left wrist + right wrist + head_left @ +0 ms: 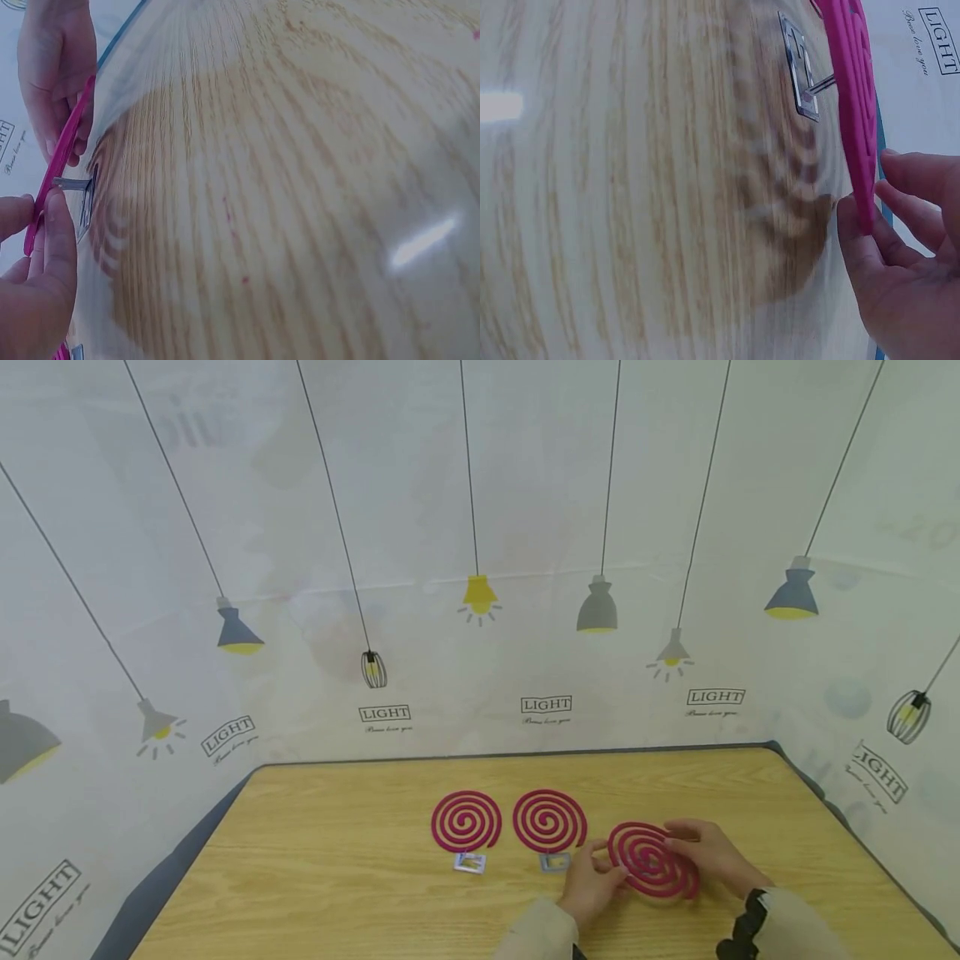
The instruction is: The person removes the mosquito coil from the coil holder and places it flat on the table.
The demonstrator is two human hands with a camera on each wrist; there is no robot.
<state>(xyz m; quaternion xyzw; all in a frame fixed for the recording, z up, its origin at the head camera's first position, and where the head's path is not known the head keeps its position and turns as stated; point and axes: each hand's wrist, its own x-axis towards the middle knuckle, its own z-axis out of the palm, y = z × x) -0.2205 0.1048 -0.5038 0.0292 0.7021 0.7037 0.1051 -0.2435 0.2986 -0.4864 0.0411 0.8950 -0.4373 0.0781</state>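
Note:
A magenta mosquito coil point(636, 850) is held between both hands at the right of the table in the head view. My left hand point(587, 887) pinches its left edge, and my right hand point(712, 857) pinches the opposite edge. Both wrist views show the coil point(855, 112) raised off the wood. Beneath it a small metal stand point(86, 201) lies flat on the table, its upright prong point(823, 84) reaching up to the coil's underside. Whether the prong is fixed into the coil I cannot tell.
Two more coils, the left one point(466, 821) and the middle one point(550, 821), are at the left, each with a metal stand point(469, 862) at its near edge. The wooden table point(337, 860) meets a lamp-printed wall covering point(450, 710) at the back and sides.

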